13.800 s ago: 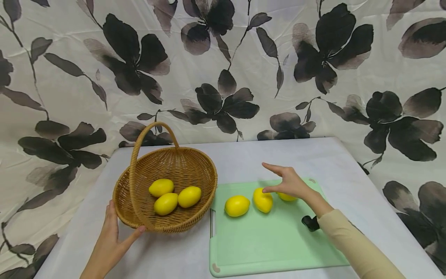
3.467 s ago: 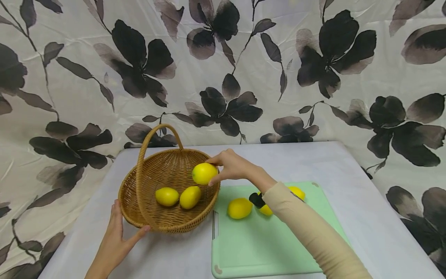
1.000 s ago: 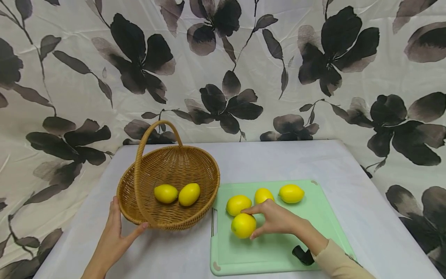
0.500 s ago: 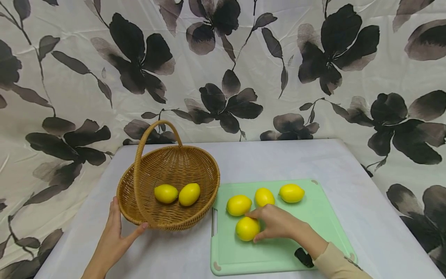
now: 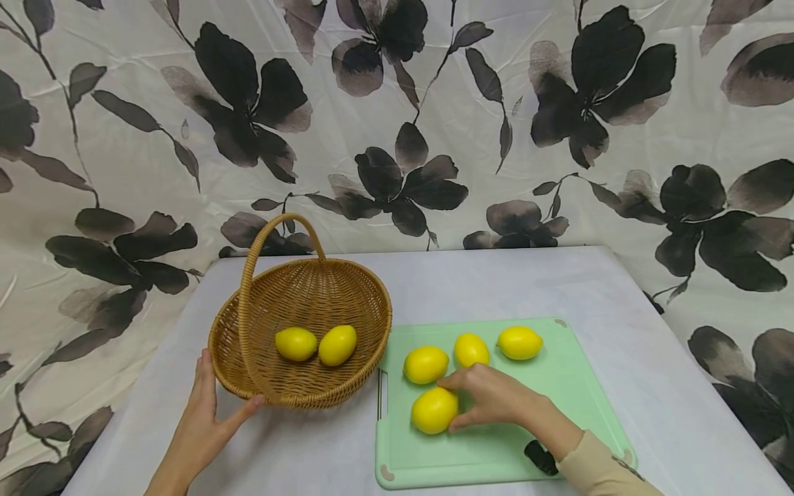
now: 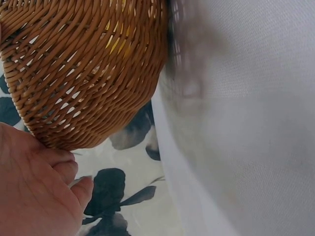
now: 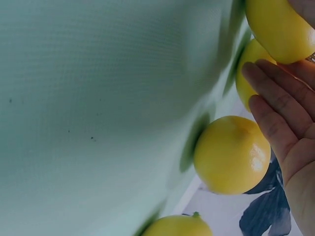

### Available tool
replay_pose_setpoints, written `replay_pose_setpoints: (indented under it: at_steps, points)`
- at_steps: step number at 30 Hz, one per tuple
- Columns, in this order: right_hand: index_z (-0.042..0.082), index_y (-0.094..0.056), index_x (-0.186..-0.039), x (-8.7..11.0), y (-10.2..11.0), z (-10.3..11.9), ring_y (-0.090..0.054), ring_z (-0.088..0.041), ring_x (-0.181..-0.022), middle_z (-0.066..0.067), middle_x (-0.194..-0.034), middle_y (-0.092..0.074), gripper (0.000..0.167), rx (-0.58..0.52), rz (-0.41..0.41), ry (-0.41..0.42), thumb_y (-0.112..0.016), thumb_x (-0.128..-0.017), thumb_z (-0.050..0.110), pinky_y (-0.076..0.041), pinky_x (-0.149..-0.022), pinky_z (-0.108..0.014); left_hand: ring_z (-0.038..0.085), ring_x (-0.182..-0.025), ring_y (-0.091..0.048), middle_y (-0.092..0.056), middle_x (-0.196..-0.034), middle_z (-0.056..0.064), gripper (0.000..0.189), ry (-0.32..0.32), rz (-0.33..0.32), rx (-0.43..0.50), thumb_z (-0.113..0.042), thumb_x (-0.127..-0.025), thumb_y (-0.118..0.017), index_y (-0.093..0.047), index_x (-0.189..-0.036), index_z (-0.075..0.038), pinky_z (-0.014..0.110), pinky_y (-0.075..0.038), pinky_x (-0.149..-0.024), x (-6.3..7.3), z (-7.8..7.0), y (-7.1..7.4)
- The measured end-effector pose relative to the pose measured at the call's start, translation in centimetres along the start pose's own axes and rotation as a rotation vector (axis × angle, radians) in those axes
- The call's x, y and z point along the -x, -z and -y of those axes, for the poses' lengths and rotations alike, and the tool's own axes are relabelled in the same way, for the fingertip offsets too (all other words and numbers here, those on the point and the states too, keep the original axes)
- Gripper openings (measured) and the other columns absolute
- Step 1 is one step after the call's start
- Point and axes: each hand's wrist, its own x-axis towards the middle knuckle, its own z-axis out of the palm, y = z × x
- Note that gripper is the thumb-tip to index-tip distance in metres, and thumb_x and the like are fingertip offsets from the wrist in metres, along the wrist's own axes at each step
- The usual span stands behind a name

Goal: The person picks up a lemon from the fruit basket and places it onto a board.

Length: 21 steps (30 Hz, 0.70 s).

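My left hand [image 5: 195, 427] holds the near left side of a brown wicker basket [image 5: 316, 286], thumb at the front rim. Two lemons lie inside it. In the left wrist view curled fingers [image 6: 66, 169] meet the woven edge. Over a light green cutting board [image 5: 471, 455], my right hand [image 5: 496, 396] is right beside a lemon [image 5: 433, 411], thumb and index finger slightly spread at its right side. The right wrist view has this lemon [image 7: 278, 29] at the upper right, with the other fingers [image 7: 278, 96] extended below it.
Behind that lemon, a left lemon [image 5: 425, 365], a middle lemon [image 5: 471, 349] and a right lemon [image 5: 520, 343] lie along the far part of the board. A white cloth covers the table [image 5: 484, 282]. A floral curtain [image 5: 397, 103] hangs behind.
A lemon went from the basket to the board's near left in my right hand. Over the last half second it turned and shifted slightly left from my fingers. My left hand stayed on the basket.
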Motion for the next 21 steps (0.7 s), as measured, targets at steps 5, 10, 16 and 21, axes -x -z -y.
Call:
replay_pose_setpoints:
  at_steps: [5,10,16,21]
  points:
    - [0.005,-0.067,-0.120,0.15,0.16,-0.07,-0.066,-0.015,-0.110,-0.003,-0.117,-0.070,0.060,-0.021,-0.001,-0.017,-0.080,-0.074,0.042,-0.054,-0.093,-0.028,0.045,-0.144,0.016,0.026,-0.156,0.018,0.116,-0.007,-0.002,0.004,-0.045,-0.088,-0.066,0.026,-0.148,-0.009,0.071,-0.005,-0.110,0.01,-0.05,0.00]
    - [0.005,-0.067,-0.120,0.35,0.29,-0.13,-0.066,-0.016,-0.111,-0.003,-0.117,-0.070,0.062,-0.025,-0.014,-0.030,-0.081,-0.073,0.043,-0.054,-0.093,-0.028,0.045,-0.144,0.016,0.026,-0.156,0.019,0.115,-0.005,-0.001,0.000,-0.045,-0.088,-0.065,0.027,-0.148,-0.009,0.071,-0.005,-0.110,0.04,-0.08,0.02]
    - [0.004,-0.067,-0.120,0.60,0.34,-0.14,-0.066,-0.017,-0.109,-0.004,-0.116,-0.071,0.065,-0.010,-0.036,-0.027,-0.081,-0.072,0.044,-0.055,-0.091,-0.028,0.045,-0.144,0.016,0.026,-0.156,0.018,0.115,-0.002,0.001,-0.006,-0.046,-0.088,-0.065,0.027,-0.148,-0.009,0.072,-0.006,-0.110,0.07,-0.03,0.01]
    - [0.003,-0.067,-0.120,0.73,0.47,-0.01,-0.066,-0.017,-0.109,-0.005,-0.117,-0.071,0.065,0.011,-0.043,-0.013,-0.081,-0.072,0.044,-0.055,-0.091,-0.028,0.045,-0.144,0.016,0.026,-0.156,0.017,0.115,-0.013,-0.001,-0.004,-0.045,-0.088,-0.065,0.027,-0.148,-0.009,0.072,-0.005,-0.110,0.11,0.00,-0.01]
